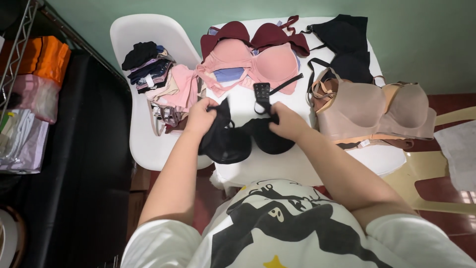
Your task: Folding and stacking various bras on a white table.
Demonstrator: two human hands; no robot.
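A black bra (243,141) lies across the near edge of a white table (277,166). My left hand (201,116) grips its left side, fingers closed on the fabric. At the bra's right side, my right hand (286,121) pinches the cup and the black strap with its hook band (262,92). Behind it sit a stack of pink and maroon bras (253,52), a pile of black bras (344,47) and a pile of beige bras (372,111).
A white chair (144,139) at the left holds folded dark and pink garments (153,74). A metal rack (20,54) with orange and bagged items stands far left. A yellowish plastic chair (436,191) stands at the right.
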